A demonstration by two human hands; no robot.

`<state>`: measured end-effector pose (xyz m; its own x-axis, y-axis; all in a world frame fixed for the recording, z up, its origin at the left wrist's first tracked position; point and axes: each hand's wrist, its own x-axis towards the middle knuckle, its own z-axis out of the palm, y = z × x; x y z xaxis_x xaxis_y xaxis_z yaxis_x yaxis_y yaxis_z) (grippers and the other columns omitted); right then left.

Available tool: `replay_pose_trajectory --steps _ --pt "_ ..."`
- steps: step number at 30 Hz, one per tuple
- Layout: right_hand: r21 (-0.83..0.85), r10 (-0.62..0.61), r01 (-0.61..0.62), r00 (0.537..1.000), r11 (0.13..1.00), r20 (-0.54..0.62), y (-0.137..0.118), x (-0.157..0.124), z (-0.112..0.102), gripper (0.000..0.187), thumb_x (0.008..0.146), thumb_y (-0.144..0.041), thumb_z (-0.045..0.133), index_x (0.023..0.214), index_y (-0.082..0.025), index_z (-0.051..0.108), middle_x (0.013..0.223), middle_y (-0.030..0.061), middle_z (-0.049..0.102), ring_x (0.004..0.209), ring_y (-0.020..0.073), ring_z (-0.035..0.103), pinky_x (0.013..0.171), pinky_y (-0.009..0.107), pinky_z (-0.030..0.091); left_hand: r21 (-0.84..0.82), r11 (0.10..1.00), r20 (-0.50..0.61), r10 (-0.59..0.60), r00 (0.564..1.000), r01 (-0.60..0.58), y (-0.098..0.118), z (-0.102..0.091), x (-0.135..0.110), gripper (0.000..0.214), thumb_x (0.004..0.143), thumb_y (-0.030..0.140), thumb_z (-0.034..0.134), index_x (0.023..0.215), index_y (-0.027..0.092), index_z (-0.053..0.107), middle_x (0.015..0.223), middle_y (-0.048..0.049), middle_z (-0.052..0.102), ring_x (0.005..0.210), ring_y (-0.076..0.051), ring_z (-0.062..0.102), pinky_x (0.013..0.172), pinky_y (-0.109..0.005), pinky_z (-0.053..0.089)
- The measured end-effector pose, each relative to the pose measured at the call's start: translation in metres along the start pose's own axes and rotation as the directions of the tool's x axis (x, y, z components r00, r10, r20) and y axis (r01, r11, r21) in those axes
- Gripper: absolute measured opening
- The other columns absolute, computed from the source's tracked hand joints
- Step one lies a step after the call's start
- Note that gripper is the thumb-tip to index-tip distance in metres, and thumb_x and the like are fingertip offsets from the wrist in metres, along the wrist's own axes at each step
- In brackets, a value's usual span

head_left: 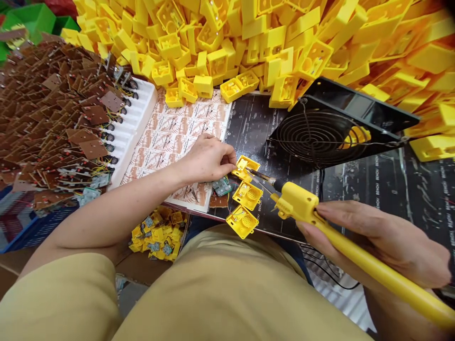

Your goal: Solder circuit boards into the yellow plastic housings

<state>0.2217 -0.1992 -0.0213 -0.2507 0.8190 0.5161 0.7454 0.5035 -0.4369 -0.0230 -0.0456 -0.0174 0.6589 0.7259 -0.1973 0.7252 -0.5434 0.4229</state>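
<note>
My right hand grips a yellow soldering iron, its dark tip reaching into the uppermost of three small yellow plastic cases. At that case's left edge, my left hand is closed in a pinch; what lies between its fingertips is too small to make out. Below it sit the middle yellow case and the lowest yellow case, in a column with open sides up. A small green circuit board lies just under my left fingers, on a brown board.
Yellow cases are heaped along the back. A black fan stands right of centre. On the left, brown circuit boards pile beside a white foam tray. A box of yellow parts sits below the table edge.
</note>
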Motion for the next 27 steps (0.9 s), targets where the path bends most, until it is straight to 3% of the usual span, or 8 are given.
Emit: replay_pose_trajectory --steps 3,9,15,18,22,27 --pt "0.071 -0.110 0.113 0.993 0.991 -0.034 0.002 0.003 0.000 0.032 0.073 -0.011 0.079 0.096 -0.024 0.060 0.077 -0.0011 0.071 0.067 0.0164 0.069 0.051 0.023 0.057 0.063 0.998 -0.006 0.017 1.000 -0.016 0.001 0.001 0.001 0.013 0.080 0.026 0.062 0.085 0.021 0.073 0.089 -0.0006 0.074 0.093 -0.021 0.064 0.104 -0.045 0.034" --pt "0.021 -0.122 0.121 0.991 0.992 0.059 -0.003 0.008 -0.003 0.027 0.078 -0.016 0.077 0.096 -0.027 0.059 0.084 -0.0025 0.071 0.068 0.0149 0.068 0.055 0.027 0.059 0.152 0.986 0.002 0.062 0.998 -0.062 0.006 -0.001 0.002 0.017 0.080 0.024 0.057 0.082 0.021 0.073 0.094 -0.0033 0.072 0.096 -0.023 0.061 0.096 -0.044 0.037" --pt "0.052 -0.225 0.221 0.969 0.974 0.099 -0.010 0.026 -0.004 0.023 0.080 -0.013 0.075 0.095 -0.023 0.060 0.079 0.0004 0.069 0.068 0.0124 0.067 0.061 0.024 0.060 0.218 0.974 0.036 0.052 0.998 -0.058 0.013 -0.005 0.006 0.019 0.080 0.024 0.056 0.083 0.020 0.074 0.096 -0.0046 0.072 0.098 -0.025 0.060 0.094 -0.042 0.040" --pt "0.001 -0.239 0.240 0.966 0.971 0.097 -0.011 0.034 -0.005 0.018 0.083 -0.016 0.072 0.089 -0.027 0.059 0.073 -0.0036 0.068 0.062 0.0114 0.066 0.058 0.022 0.058 0.258 0.964 0.056 0.049 0.997 -0.062 0.016 -0.008 0.009 0.018 0.078 0.022 0.057 0.081 0.019 0.074 0.090 -0.0043 0.072 0.097 -0.024 0.060 0.094 -0.041 0.040" --pt "0.004 -0.237 0.237 0.969 0.971 0.073 -0.006 0.033 -0.006 0.011 0.086 -0.024 0.070 0.091 -0.026 0.061 0.076 -0.0024 0.068 0.065 0.0126 0.066 0.058 0.024 0.059 0.276 0.958 0.067 0.063 0.996 -0.079 0.018 -0.010 0.011 0.017 0.078 0.021 0.058 0.080 0.019 0.075 0.089 -0.0046 0.072 0.097 -0.025 0.059 0.094 -0.042 0.040" --pt "0.001 -0.247 0.248 0.964 0.969 0.102 -0.007 0.032 -0.004 0.017 0.083 -0.019 0.073 0.092 -0.024 0.059 0.077 -0.0015 0.068 0.065 0.0126 0.066 0.057 0.024 0.057 0.261 0.962 0.063 0.065 0.996 -0.080 0.018 -0.009 0.012 0.015 0.078 0.020 0.059 0.077 0.018 0.074 0.089 -0.0057 0.072 0.099 -0.027 0.058 0.094 -0.044 0.040"
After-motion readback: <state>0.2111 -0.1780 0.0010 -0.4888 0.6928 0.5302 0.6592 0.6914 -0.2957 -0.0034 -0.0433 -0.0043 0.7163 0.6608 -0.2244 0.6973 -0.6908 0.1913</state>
